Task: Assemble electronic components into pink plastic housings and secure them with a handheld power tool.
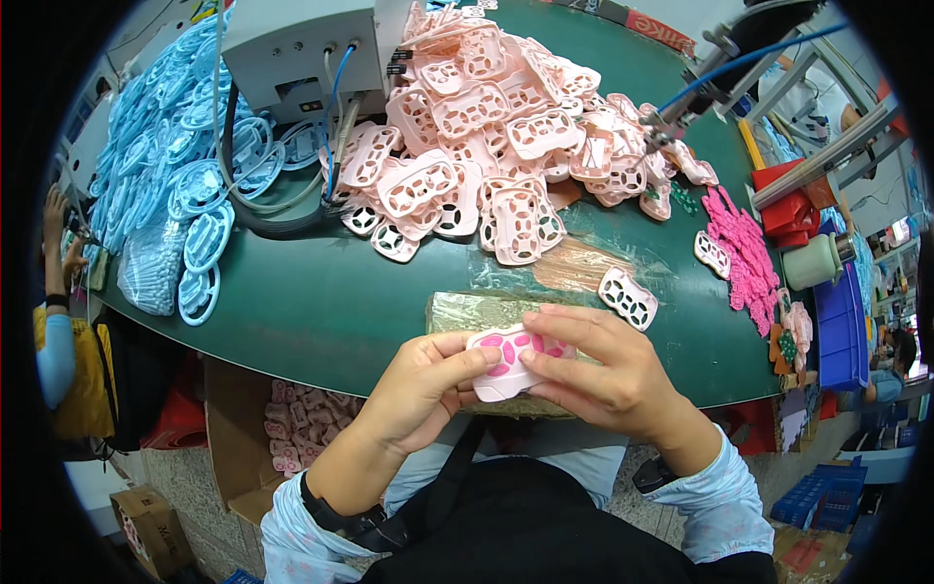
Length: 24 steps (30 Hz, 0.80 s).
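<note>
Between both hands is a pale pink plastic shell [498,386] with bright pink oval inserts showing in its openings. My left hand [420,382] grips its left end, thumb pressed on the top face. My right hand [615,378] holds the right end, its thumb on the face and its fingers over the far edge, hiding part of the piece. Just beneath the shell is a tape-wrapped block [467,311] at the table's near edge. A similar pale shell with open holes [628,298] lies to the right of the block.
A large heap of pale pink shells [477,117] covers the green table [321,302]. Bright pink inserts [741,253] lie at right, blue plastic parts [161,146] at left. A grey machine box [302,58] with cables stands behind. Below, a carton [233,419] holds pink pieces. Another person's arm [58,350] shows far left.
</note>
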Motion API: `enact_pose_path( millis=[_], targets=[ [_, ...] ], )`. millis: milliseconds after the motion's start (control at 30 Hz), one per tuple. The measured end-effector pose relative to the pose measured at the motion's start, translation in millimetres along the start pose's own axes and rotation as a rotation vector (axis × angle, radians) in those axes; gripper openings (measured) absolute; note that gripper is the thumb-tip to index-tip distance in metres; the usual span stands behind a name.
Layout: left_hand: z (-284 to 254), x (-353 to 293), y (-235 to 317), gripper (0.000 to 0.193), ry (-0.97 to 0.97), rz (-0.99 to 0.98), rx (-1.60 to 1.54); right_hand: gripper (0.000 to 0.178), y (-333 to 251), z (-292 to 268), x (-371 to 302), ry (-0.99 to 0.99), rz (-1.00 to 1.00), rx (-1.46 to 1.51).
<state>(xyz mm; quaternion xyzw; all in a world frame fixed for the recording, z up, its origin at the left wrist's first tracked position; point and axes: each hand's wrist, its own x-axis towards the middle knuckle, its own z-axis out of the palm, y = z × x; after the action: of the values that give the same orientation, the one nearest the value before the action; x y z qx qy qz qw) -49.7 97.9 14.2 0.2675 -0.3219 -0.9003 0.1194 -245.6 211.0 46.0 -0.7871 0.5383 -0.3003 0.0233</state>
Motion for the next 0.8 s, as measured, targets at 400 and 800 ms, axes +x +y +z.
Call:
enact_pose_path(
  millis=[400,800],
  targets=[
    [-1.1,-3.2,-5.7,0.068,0.137,0.566,1.502,0.044,30.8,27.5,-60.1,0.278,0.58,1.349],
    [-2.5,-1.7,-14.6,0.068,-0.068,0.239,0.488,0.043,10.2,25.6,-44.9,0.076,0.413,0.682]
  ],
)
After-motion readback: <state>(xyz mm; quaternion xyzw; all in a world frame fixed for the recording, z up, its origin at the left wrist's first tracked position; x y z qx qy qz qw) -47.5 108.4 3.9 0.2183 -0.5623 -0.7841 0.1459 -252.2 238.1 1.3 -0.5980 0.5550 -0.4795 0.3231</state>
